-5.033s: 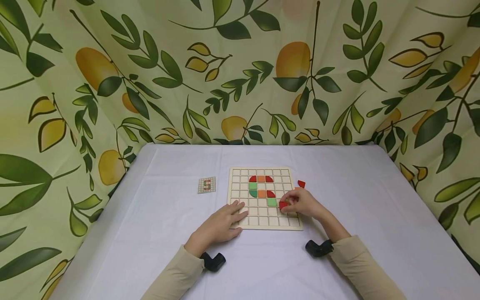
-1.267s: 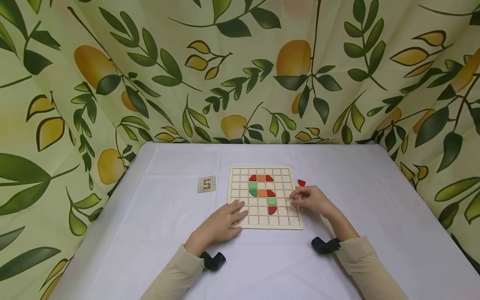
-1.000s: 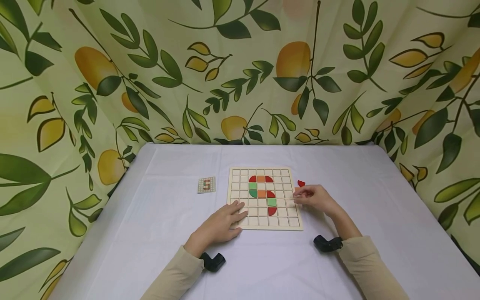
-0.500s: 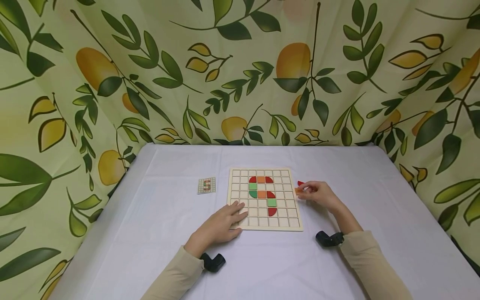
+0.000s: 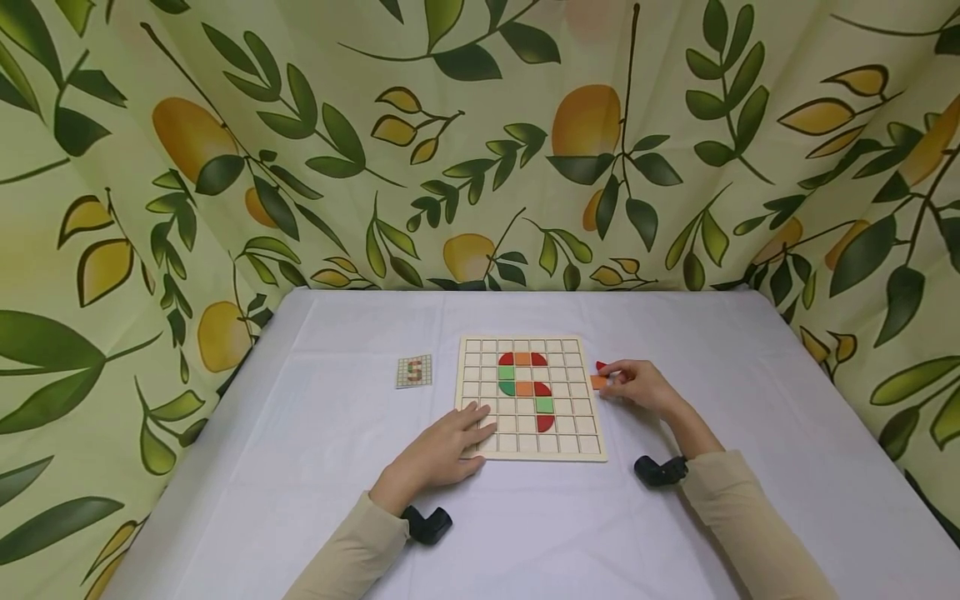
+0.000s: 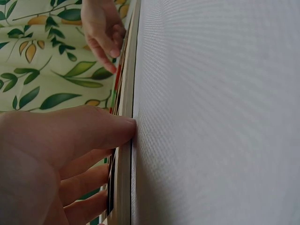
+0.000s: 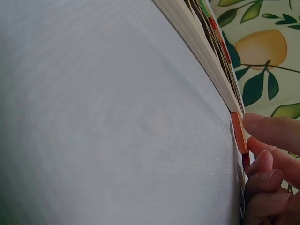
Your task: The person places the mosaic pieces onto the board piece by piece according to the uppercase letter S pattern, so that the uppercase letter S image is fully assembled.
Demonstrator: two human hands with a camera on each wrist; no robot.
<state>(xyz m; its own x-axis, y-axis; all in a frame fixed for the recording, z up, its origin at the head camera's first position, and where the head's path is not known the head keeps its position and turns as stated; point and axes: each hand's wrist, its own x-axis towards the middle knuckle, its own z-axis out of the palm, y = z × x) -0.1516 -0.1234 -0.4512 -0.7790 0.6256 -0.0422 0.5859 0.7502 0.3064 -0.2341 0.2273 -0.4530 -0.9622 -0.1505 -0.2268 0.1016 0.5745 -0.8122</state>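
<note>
A square wooden grid board (image 5: 491, 446) lies on the table, with red, orange and green tiles (image 5: 522, 389) forming a curved S-like figure. My left hand (image 5: 446, 446) rests on its lower left edge, fingers spread on top; the left wrist view shows the thumb (image 6: 112, 129) at the board's side. Just past the right edge lies an orange square tile (image 5: 599, 382). My right hand (image 5: 637, 387) is at this tile, thumb and index finger on either side of it; firm contact is not clear. A red tile (image 5: 601, 365) behind it is partly hidden by the fingers.
A small pattern card (image 5: 414, 371) with a similar S figure lies left of the board. White cloth (image 5: 337, 333) covers the table. A leaf-and-fruit curtain (image 5: 480, 167) stands behind and along the sides. A black wrist device (image 5: 660, 471) sits on each wrist.
Over five seconds, the red tile my right hand held ended up on the grid below the light green one. That hand then moved right and away from me, to the orange tile. My left hand stays put.
</note>
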